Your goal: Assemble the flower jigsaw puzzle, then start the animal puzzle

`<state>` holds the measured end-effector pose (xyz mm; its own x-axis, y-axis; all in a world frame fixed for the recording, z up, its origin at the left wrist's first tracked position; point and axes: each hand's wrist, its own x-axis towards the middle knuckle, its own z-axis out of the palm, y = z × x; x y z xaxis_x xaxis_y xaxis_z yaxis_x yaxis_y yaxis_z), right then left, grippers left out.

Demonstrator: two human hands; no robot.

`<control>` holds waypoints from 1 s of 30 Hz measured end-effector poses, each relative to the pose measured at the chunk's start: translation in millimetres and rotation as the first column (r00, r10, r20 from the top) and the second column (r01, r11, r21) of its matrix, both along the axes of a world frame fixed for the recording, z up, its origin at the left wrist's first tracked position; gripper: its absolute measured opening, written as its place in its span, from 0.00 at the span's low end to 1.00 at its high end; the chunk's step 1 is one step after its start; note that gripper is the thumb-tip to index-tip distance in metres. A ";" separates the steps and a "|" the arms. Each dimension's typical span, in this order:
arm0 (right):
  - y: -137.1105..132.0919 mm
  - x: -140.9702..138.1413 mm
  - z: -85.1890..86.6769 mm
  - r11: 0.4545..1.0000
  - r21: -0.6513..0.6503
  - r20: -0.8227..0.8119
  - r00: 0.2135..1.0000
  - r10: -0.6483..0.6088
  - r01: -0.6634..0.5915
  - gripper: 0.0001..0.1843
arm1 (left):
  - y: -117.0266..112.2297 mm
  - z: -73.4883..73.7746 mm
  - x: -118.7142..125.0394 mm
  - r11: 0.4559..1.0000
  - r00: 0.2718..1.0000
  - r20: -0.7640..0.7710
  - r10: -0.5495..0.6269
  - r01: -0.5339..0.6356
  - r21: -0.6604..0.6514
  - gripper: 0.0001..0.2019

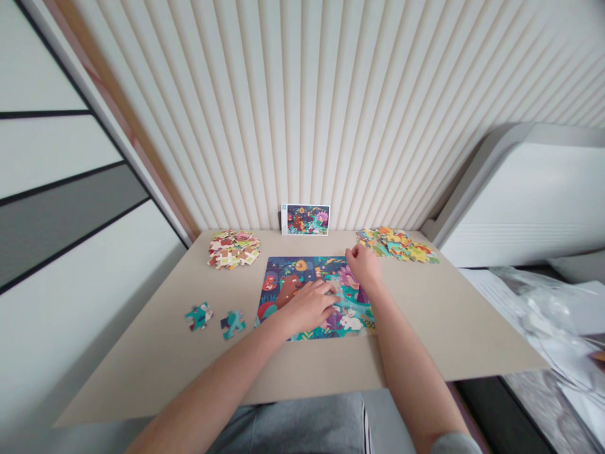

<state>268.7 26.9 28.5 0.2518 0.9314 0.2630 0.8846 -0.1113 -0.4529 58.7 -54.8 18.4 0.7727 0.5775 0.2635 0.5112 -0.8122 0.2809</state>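
- Head view: left hand (309, 306) is laid palm down over the middle of the puzzle (288, 287), fingers extended and slightly spread; nothing is seen gripped. Forearm is brought in from lower left.
- Right hand (363, 263) is placed at the puzzle's upper right corner, fingers curled inward; whether a piece is pinched can't be told. Forearm is angled up from lower right.
- Puzzle is laid flat at the centre of the tabletop (425, 328). Dark blue top, brown bear at left, pink-purple tree at upper right, white rabbit at lower right are shown; parts are covered by the hands.
- Two loose teal pieces (233, 325) are set apart, left of the puzzle.
- Red-and-cream pile (234, 249) is heaped at far left, yellow-orange pile (397, 244) at far right.
- Printed panel (305, 221) is stood upright behind, similar scene shown.
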 end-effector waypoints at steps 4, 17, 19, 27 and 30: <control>0.7 0.4 -1.7 1.000 -0.010 0.005 1.000 -0.005 0.005 0.15 | 0.7 -2.9 -2.8 1.000 1.000 0.020 -0.004 0.004 -0.028 0.14; -1.0 -1.8 -1.5 1.000 -0.018 0.018 1.000 0.004 -0.004 0.14 | 2.6 -7.4 -5.9 0.998 0.998 0.051 -0.026 0.029 -0.062 0.17; -0.6 -1.7 -1.8 1.000 -0.018 0.019 1.000 0.004 -0.004 0.14 | 3.9 -6.8 -8.8 0.998 0.999 0.047 -0.018 0.020 -0.057 0.17; 0.8 -1.0 -3.5 0.999 -0.032 0.024 1.000 0.001 0.000 0.14 | 8.4 -6.5 -15.7 1.000 0.999 0.042 -0.003 0.003 -0.003 0.12; 0.9 -0.7 -4.9 1.000 -0.027 0.024 1.000 0.005 -0.004 0.14 | 8.0 -6.0 -15.2 1.000 0.999 0.031 -0.006 0.006 0.005 0.11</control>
<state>268.0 27.8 23.5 0.2412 0.9394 0.2435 0.8957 -0.1190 -0.4284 43.5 -46.8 12.4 0.7675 0.5715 0.2903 0.4974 -0.8167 0.2927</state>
